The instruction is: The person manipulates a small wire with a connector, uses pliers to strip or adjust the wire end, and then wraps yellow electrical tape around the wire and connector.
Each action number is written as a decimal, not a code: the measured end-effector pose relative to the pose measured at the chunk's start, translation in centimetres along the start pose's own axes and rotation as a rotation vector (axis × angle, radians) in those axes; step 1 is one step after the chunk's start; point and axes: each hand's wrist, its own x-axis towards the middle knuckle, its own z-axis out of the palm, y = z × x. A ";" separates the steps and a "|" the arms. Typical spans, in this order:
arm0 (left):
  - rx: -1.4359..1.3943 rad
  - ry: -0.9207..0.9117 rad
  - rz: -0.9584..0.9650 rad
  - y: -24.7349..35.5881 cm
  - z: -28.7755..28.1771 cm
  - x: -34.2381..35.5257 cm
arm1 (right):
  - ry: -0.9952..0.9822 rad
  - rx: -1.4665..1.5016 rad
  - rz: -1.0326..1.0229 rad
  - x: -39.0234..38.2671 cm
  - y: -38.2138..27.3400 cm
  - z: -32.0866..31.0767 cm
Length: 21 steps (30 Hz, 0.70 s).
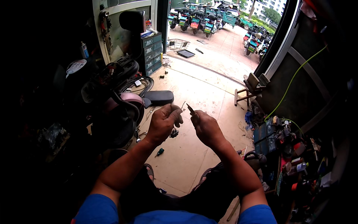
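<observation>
My left hand point(166, 121) is closed on a thin wire point(184, 105) that pokes up near its fingertips. Just to its right, my right hand point(204, 127) grips a small dark flat piece point(190, 109), too small to name exactly, angled up toward the wire. The two hands are close but apart. Below them on the floor sit a small dark part point(174, 133) and a green-and-black screwdriver point(160, 152). A black padded seat point(158, 97) lies just behind my left hand.
At left stand a dismantled scooter point(123, 112), coiled cables point(143, 84) and stacked grey-green boxes point(152, 54). A wooden stool point(248, 89), green hose point(291, 82) and cluttered tools point(283, 156) line the right. Parked scooters point(197, 20) stand outside the open doorway.
</observation>
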 end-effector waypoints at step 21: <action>0.037 0.008 0.002 -0.5 0.1 0.0 | 0.048 -0.060 -0.092 -1.4 -0.7 -0.1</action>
